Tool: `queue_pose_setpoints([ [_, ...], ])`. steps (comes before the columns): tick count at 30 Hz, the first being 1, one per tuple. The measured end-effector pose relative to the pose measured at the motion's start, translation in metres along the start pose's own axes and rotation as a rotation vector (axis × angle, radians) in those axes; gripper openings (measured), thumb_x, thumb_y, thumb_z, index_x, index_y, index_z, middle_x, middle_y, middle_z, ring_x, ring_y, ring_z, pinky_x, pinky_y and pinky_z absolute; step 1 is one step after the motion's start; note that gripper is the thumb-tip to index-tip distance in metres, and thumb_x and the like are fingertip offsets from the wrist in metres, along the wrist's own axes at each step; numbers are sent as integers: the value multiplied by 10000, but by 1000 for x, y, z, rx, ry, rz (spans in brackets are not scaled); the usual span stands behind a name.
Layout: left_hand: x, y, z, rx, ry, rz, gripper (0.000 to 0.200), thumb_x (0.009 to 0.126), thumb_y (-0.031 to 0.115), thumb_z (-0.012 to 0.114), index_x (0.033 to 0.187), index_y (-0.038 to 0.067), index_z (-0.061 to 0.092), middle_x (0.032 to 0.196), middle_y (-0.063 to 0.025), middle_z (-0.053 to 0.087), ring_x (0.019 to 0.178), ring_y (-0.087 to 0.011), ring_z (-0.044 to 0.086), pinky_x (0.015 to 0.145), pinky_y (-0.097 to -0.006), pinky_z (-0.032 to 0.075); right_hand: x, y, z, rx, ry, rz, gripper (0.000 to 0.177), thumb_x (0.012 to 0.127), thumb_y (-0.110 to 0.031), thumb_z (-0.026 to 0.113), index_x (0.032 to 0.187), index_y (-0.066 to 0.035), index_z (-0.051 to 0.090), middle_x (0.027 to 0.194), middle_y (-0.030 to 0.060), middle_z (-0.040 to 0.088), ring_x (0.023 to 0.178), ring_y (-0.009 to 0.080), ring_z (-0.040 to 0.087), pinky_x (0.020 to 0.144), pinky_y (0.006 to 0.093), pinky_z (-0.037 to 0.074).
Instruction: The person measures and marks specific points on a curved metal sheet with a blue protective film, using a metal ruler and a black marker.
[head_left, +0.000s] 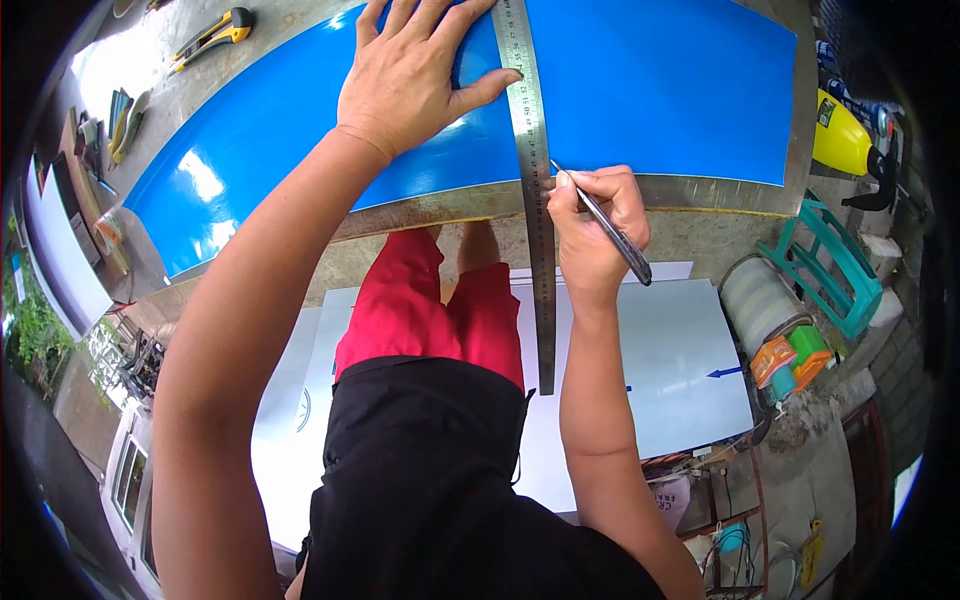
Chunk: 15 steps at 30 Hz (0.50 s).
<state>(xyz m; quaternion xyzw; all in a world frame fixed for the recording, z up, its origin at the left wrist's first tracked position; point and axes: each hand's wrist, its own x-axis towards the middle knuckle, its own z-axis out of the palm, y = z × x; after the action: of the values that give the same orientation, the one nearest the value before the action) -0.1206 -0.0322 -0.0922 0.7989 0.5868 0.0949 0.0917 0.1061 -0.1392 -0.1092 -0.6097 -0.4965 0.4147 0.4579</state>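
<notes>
A glossy blue sheet (660, 90) lies on the work table. Across it runs a long metal ruler (530, 130), whose near end sticks out past the table's edge towards my body. My left hand (405, 75) is spread flat on the sheet to the left of the ruler, its thumb reaching onto the ruler's face. In my right hand (600, 230) is a black pen (630, 256), pinched between thumb and fingers. The pen's tip is close to the ruler's right edge, near the sheet's front edge.
A yellow utility knife (215, 38) lies at the back left of the table (690, 193). More tools (125, 125) are at far left. To the right stand a yellow bottle (840, 135) and a green plastic stool (825, 265). White panels (680, 350) lie below the table edge.
</notes>
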Motion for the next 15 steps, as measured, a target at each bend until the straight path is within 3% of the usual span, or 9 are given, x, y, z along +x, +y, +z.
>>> queue_pose_setpoints([
  [15,-1,0,1,3,-5,-7,844,926,608,712,1573,113,492,1665,-112,443,1563,-337,366,1279,-580,226,-1,1,1,10,6,14,204,826,128,816,895,7,666,893,80,681,710,90,676,626,242,547],
])
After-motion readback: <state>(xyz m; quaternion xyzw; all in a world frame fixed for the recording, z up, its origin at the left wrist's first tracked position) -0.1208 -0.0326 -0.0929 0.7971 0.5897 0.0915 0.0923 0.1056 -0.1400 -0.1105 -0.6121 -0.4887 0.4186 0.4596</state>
